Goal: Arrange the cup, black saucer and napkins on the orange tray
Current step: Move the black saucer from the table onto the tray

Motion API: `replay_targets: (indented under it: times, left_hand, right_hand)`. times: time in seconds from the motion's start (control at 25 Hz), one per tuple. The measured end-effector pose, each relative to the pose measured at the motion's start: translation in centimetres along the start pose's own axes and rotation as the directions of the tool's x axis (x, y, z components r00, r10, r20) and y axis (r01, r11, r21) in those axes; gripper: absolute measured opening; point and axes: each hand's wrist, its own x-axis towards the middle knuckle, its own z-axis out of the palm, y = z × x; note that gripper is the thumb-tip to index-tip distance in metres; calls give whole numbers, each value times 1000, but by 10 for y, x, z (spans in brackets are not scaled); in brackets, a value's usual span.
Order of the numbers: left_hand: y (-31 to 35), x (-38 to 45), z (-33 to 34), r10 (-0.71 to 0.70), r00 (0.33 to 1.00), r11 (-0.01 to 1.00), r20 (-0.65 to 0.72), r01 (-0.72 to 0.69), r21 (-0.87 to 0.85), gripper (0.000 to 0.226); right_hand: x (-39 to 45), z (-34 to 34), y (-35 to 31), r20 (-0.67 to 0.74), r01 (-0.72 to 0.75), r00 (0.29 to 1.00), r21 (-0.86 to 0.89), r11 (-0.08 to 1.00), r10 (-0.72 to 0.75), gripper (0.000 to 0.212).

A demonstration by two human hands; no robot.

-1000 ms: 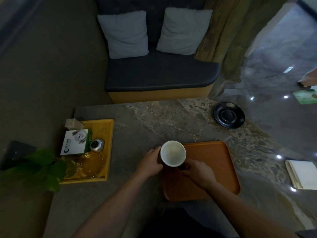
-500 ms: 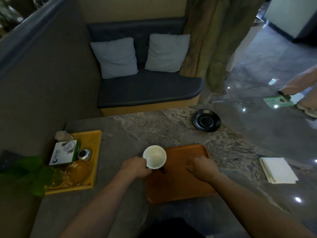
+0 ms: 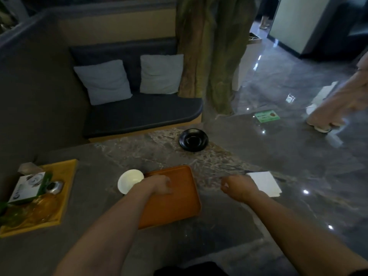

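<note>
The white cup stands on the marble desk, touching the orange tray at its far left corner. The left hand hovers curled over the tray (nothing in its grip). The right hand, loosely curled and empty, is just beside the white napkins. The black saucer sits far, well apart.

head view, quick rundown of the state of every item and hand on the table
cup: upright, empty, just off the tray's left edge
orange tray: flat, holds no items
black saucer: empty, far side of table
napkins: stacked flat, right of tray
left hand: over the tray, beside the cup
right hand: loosely curled, empty, beside napkins
</note>
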Motion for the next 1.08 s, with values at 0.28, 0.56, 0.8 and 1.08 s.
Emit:
replay_targets:
  times: [0.28, 0.56, 0.8, 1.08]
  left_hand:
    - [32, 21, -8, 28, 993, 999, -119, -33, -40, 47]
    - [40, 43, 0, 68, 963, 985, -260, -106, -138, 42]
    - [16, 64, -7, -8, 969, 987, -246, -33, -159, 49]
    - [-17, 104, -31, -27, 989, 993, -144, 10, -118, 50]
  right_hand:
    - [10, -16, 51, -3, 14, 1000, -4, 1000, -14, 30]
    - [50, -16, 58, 51, 63, 997, 13, 998, -64, 30]
    - [97, -11, 57, 165, 40, 985, 29, 999, -44, 32]
    - [151, -18, 49, 194, 12, 981, -37, 999, -5, 41]
